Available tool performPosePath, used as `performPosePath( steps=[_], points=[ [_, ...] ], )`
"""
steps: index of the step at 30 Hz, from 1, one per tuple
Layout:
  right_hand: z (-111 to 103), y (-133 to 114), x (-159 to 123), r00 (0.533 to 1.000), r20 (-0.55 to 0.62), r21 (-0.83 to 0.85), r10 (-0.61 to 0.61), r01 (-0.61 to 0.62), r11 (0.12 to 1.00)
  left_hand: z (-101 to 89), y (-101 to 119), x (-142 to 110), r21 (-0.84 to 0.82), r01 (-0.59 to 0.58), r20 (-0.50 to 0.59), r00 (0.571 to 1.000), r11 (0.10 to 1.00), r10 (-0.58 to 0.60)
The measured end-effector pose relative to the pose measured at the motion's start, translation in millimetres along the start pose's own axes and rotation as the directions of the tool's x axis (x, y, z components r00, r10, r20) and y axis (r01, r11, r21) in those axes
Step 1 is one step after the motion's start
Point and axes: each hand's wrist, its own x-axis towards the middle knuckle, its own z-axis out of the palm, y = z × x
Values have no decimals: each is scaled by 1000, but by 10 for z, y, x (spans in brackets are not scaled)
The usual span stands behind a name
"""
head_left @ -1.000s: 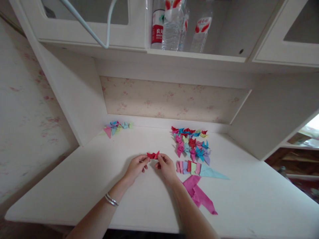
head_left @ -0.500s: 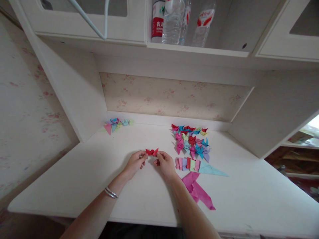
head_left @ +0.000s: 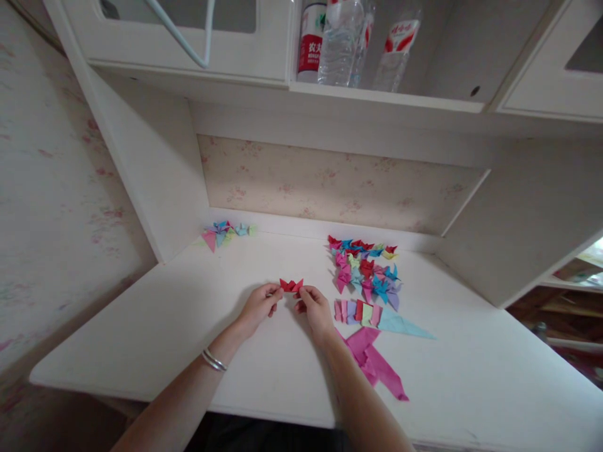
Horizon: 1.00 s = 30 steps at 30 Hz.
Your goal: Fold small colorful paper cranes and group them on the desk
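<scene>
A small red folded-paper figure (head_left: 291,285) with two upturned pointed ends is held just above the white desk. My left hand (head_left: 258,306) pinches its left end between thumb and fingertips. On the other side, my right hand (head_left: 315,309) pinches the right end in the same way. To the right of my right hand lies a row of small folded paper pieces (head_left: 351,311) in pink, purple, red and green, beside a long light-blue folded paper point (head_left: 405,322). A larger magenta folded paper (head_left: 370,358) lies nearer the front edge, partly behind my right forearm.
Rows of colourful folded paper figures (head_left: 367,269) stand at the back right of the desk (head_left: 198,314). A smaller cluster of paper figures (head_left: 221,232) sits at the back left. Overhead, a shelf (head_left: 377,95) holds plastic bottles (head_left: 340,47) and a red-labelled container (head_left: 311,47).
The view has shifted slightly, so the scene sits a little further right. Both hands keep their pinch on the red paper figure, which looks nearly the same.
</scene>
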Motion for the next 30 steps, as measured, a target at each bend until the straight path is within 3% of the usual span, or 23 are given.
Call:
performPosePath(
  steps=[8,30],
  points=[
    [-19,45,32,1000,3,10,3,-3,1000,-4,-72,18,-8,-8,-7,1000,1000,8],
    [-21,73,54,999,9,-6,-43,43,999,17,-13,1,32,21,3,1000,999,-21]
  ],
)
